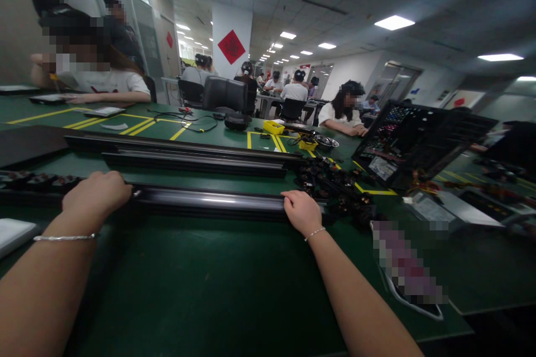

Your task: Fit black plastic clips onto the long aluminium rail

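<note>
A long black rail (209, 201) with a glossy dark face lies crosswise over the green table in front of me. My left hand (98, 194) is closed over its left part, knuckles up, with the fingertips hidden. Toward the other end, my right hand (304, 212) grips the rail with bent fingers, its thumb side against the top edge. Two more dark strips, a longer one (176, 148) and a shorter one (196, 163), lie behind the held rail. A jumble of small black parts (335, 184) sits just beyond my right hand.
An open black computer case (406, 139) stands tilted at the right. Yellow trays (273, 127) and a metal bowl (326, 142) are farther back. A blurred-out flat item (406, 259) lies right of my forearm, a white object (14, 234) at far left. Several people sit around.
</note>
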A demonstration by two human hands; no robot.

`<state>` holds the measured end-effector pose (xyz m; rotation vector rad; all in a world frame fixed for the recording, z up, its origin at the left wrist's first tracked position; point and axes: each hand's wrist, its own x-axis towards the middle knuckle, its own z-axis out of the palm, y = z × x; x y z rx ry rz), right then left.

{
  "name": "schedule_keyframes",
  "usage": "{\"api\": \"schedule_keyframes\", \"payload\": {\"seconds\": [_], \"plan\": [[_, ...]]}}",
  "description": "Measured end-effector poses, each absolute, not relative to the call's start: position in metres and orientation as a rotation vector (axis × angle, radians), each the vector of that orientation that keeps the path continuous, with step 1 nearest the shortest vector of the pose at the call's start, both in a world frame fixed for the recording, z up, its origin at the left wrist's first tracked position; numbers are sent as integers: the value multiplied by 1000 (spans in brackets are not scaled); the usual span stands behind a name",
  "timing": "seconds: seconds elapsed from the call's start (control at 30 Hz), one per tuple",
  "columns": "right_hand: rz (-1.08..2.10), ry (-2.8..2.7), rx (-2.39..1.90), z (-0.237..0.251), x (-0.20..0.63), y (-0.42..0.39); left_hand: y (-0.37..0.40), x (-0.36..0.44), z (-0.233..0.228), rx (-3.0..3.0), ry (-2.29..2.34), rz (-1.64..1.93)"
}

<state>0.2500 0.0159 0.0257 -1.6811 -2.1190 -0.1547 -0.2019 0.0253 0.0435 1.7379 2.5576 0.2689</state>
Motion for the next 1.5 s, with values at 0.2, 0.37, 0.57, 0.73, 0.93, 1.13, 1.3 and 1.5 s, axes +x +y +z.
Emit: {"api": "schedule_keyframes", "payload": {"seconds": [0.2,0.37,0.57,0.73,0.93,1.13,1.3,1.5], "plan": [[-146,-2103,-1780,29,252,15,21,-186,52,1712,2597,30],[-143,-2085,-1786,27,250,15,13,-181,48,1761,2630,22],[-124,-2055,-1816,28,250,15,1,-173,31,1733,2674,473],[-109,-2064,-1816,29,251,16,0,-170,32,1688,2599,526],[-110,-2066,-1801,27,252,17,-4,-171,38,1693,2608,361],[-107,-2068,-1805,27,253,18,-4,-167,35,1737,2557,372],[-99,-2075,-1805,27,253,18,-3,-167,36,1727,2551,370],[-94,-2076,-1818,29,252,17,-3,-164,37,1742,2539,365]]}}
